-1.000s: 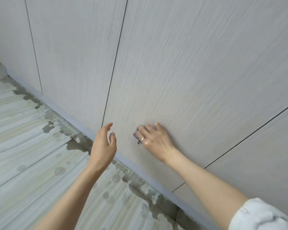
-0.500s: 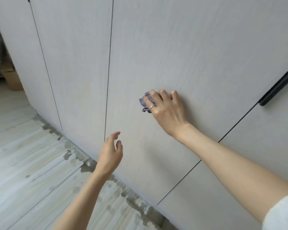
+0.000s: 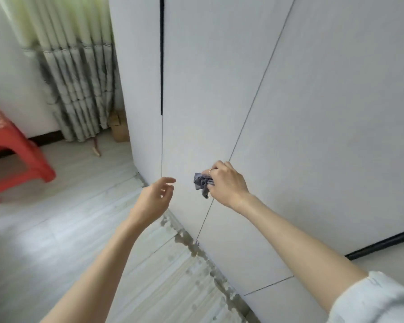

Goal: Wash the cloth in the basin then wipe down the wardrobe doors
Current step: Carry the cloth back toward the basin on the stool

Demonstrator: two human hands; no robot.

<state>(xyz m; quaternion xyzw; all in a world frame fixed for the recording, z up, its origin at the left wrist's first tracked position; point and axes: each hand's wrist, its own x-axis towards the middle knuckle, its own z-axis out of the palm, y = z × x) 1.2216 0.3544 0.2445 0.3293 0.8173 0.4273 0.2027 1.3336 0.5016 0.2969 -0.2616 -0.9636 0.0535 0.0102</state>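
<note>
Here the right hand (image 3: 228,183) grips the cloth (image 3: 203,183), fingers curled round it, a ring on one finger. The cloth is grey-blue, crumpled into a small wad, and it sticks out past the fingertips to the hand's left, with one loose corner hanging below the knuckles. Bunched as it is, its longer run goes up and down (roughly; the folds hide its true shape). It lies at the door (image 3: 196,101), whether pressed flat against the panel I cannot tell. A thin seam between panels runs slantwise just behind the hand.

The left hand (image 3: 153,199) hangs free just left of the cloth, fingers loosely spread and holding nothing, apart from both cloth and door.

Below both hands the door's bottom edge meets the floor (image 3: 68,229), where dark wet spots follow the base. Further left of the left hand stand a curtain (image 3: 75,78) and a red stool (image 3: 14,155), well apart.
</note>
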